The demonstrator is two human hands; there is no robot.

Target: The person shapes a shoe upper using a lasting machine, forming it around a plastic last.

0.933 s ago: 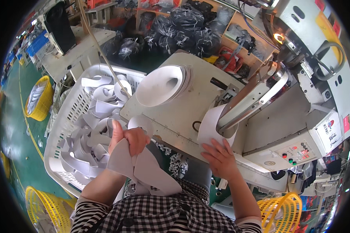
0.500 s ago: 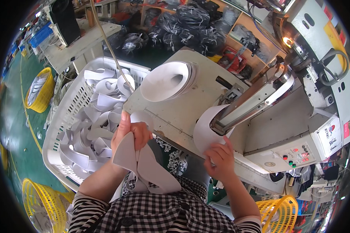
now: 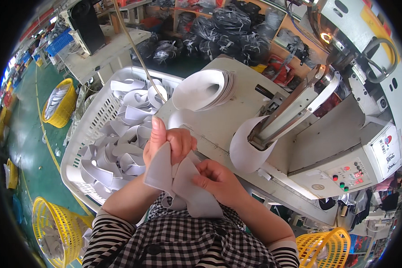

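Just off the near-left corner of the machine's worktable (image 3: 221,129), low in front of the checked apron (image 3: 183,241), the white curved pieces (image 3: 198,192) hang in the air between the two hands. The likeliest trouble is a slip or a crease: the left hand (image 3: 170,145) grips them only at the top, so a sharp tug from the right hand (image 3: 219,183) could bend the soft-looking sheet or pull one layer out of line with the other. The white loop (image 3: 248,154) around the tip of the machine arm (image 3: 295,109), at the table's near edge, has no hand on it; a knock from the right forearm could shift it. A careless swing could also topple the nested stack of white rings (image 3: 198,91), which lies on its side by the table's left edge.

The left forearm rises from the lower left beside the right rim of the white basket (image 3: 71,174); its fingers are curled tightly over the pieces, thumb pointing up. The right forearm slants up and inward from the lower right, wrist bent, with thumb and bent fingers closed on the right-hand piece's edge; how firmly they press, I cannot tell.
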